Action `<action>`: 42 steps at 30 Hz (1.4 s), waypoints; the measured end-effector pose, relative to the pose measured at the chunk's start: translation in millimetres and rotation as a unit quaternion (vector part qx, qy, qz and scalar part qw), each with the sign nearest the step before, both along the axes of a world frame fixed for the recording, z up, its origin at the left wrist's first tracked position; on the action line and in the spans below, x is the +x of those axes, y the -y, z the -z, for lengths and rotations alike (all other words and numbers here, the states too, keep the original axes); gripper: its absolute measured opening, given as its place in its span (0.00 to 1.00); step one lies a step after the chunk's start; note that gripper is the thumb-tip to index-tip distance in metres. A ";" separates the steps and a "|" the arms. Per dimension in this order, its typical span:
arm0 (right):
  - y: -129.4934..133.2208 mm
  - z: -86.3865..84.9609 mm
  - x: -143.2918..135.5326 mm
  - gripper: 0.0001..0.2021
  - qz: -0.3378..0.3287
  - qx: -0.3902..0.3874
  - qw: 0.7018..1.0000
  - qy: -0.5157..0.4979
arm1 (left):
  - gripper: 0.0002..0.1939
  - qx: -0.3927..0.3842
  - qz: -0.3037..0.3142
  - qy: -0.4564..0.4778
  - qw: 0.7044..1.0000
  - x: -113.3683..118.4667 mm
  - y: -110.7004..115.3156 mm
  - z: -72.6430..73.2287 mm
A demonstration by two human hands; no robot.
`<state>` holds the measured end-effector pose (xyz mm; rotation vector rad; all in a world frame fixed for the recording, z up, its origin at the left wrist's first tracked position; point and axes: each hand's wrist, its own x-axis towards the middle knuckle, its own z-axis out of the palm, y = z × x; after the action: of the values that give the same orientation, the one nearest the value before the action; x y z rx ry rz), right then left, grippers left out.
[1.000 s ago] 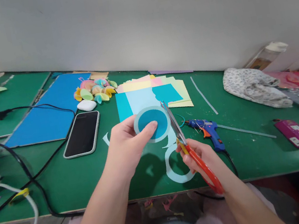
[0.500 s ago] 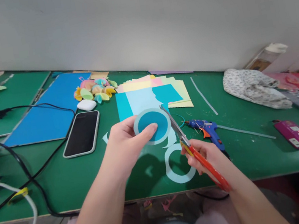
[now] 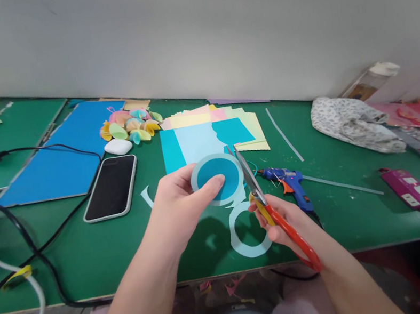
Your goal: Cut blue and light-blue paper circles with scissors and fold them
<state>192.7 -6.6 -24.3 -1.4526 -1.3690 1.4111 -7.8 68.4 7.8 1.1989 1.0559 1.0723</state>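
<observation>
A teal disc with a pale blue rim (image 3: pixel 214 169) is pinched between the thumb and fingers of my left hand (image 3: pixel 180 205). My right hand (image 3: pixel 281 217) grips red-handled scissors (image 3: pixel 295 236), whose blades are parted and point up beside the disc's right edge. On the green table below lies a pale blue paper ring (image 3: pixel 239 246), partly behind my right hand. Teal and pale blue paper sheets (image 3: pixel 197 140) rest beyond the disc, over yellow and pink sheets (image 3: pixel 255 122).
A phone (image 3: pixel 111 188), white case (image 3: pixel 118 146), paper flowers (image 3: pixel 129 125) and blue board (image 3: pixel 63 155) are on the left, with cables (image 3: pixel 42 251). To the right lie a blue glue gun (image 3: pixel 297 187), patterned cloth (image 3: pixel 350 124) and purple box (image 3: pixel 411 189).
The scissor blades have opened wider at the disc's edge. The view has shifted slightly, and the disc sits a little farther right and lower.
</observation>
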 end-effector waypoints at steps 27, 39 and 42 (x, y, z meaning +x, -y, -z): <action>-0.1 4.4 -5.3 0.35 0.021 -0.019 0.997 -0.075 | 0.14 0.002 0.001 -0.004 1.000 1.8 -1.3 -1.7; 0.4 -0.6 2.4 0.36 0.019 -0.052 0.997 -0.048 | 0.11 -0.013 0.018 -0.001 1.000 -3.0 -2.3 -4.6; 1.5 -1.7 7.1 0.35 0.007 -0.054 0.998 -0.029 | 0.11 -0.018 0.038 -0.015 0.999 -5.5 -2.7 -2.3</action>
<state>199.8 -8.1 -22.6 -1.4756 -1.2611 1.5269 -13.3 71.2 10.1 1.2205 1.0396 0.9754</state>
